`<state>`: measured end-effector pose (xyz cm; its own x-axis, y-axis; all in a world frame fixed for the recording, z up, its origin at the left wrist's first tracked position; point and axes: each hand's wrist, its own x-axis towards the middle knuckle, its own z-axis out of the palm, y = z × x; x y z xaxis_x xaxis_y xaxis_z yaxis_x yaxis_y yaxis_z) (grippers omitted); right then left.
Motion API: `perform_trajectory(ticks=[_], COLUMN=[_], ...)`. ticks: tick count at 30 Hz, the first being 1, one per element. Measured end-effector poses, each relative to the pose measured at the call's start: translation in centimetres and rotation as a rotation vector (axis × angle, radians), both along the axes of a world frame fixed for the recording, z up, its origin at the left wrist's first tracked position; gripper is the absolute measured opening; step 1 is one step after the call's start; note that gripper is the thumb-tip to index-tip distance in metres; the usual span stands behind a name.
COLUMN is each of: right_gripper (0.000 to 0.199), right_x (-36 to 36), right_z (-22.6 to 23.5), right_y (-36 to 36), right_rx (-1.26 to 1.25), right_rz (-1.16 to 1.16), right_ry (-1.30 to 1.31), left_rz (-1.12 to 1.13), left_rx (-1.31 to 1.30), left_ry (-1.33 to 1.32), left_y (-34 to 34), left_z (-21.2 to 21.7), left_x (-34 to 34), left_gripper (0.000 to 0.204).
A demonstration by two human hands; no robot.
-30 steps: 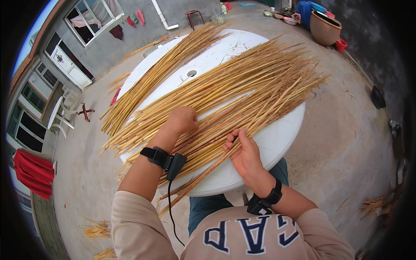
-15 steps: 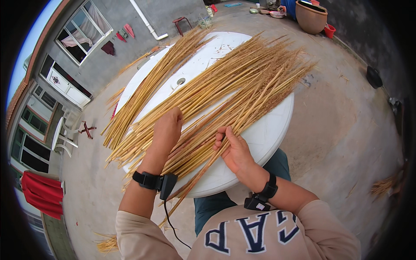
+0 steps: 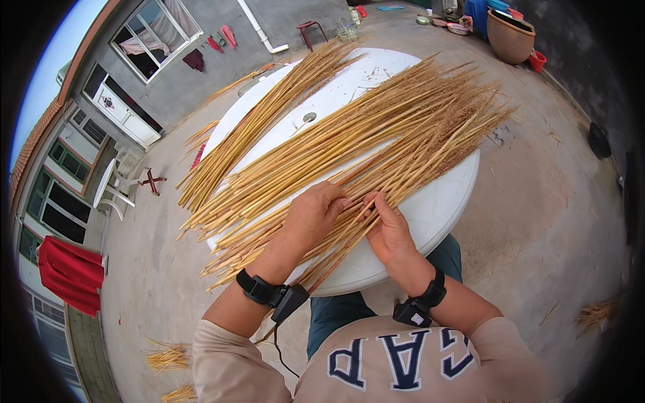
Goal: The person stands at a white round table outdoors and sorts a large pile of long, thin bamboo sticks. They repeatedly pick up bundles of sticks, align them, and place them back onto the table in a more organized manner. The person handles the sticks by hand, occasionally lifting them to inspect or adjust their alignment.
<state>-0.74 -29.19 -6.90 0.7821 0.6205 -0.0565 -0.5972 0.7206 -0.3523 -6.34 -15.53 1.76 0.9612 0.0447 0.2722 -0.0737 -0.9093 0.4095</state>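
Observation:
Long dry yellow stalks with feathery brown heads lie in bundles across the white round table. My right hand is closed at the near side of the table, thumb and fingers pinching a few stalks that slant over the near bundle. Close beside it, my left hand is closed above that bundle, fingertips pointing toward the right hand; whatever is between them is hidden. A thick middle bundle lies beyond my hands. Farther left, a separate bundle has bare table between it and the middle one.
The round table has a hole near its middle. Loose straw heaps lie on the concrete floor at lower left, with another at right. A white chair stands left; a large clay pot stands at back right.
My left hand has moved right and nearer, coming down beside my right hand. The right hand keeps its pinch on the stalks. The whole view has shifted slightly.

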Motion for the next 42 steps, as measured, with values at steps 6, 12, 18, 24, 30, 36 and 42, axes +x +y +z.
perform_trajectory(ticks=[6,12,18,24,30,36,42], right_gripper=[0.022,0.019,0.023,0.026,0.029,0.029,0.029], right_x=[-0.3,0.1,0.2,0.2,0.2,0.2,0.2], right_z=[0.7,0.1,-0.2,-0.1,-0.3,-0.1,0.2], right_y=[0.4,0.1,0.3,0.1,0.2,0.2,0.3], right_rx=[-0.028,0.020,0.057,0.028,0.029,0.017,-0.001], right_rz=[-0.009,0.008,0.025,0.065,0.052,0.056,0.052], right_ry=[0.043,0.008,0.038,0.030,0.028,0.029,0.023], left_rz=[0.246,0.089,0.146,0.117,0.066,0.193,0.210], left_rx=[0.325,0.239,0.082,0.265,0.259,0.082,0.292], left_ry=[-0.044,0.040,0.107,0.051,0.041,-0.023,0.008], left_y=[8.7,7.1,7.3,9.7,6.9,8.7,12.0], left_z=[-1.8,-3.1,-2.3,-3.6,-3.1,-2.6,-3.4], left_x=[0.8,-0.6,-1.8,0.2,-1.3,-0.1,2.4], left_gripper=[0.029,0.030,0.030,0.029,0.027,0.019,0.016])
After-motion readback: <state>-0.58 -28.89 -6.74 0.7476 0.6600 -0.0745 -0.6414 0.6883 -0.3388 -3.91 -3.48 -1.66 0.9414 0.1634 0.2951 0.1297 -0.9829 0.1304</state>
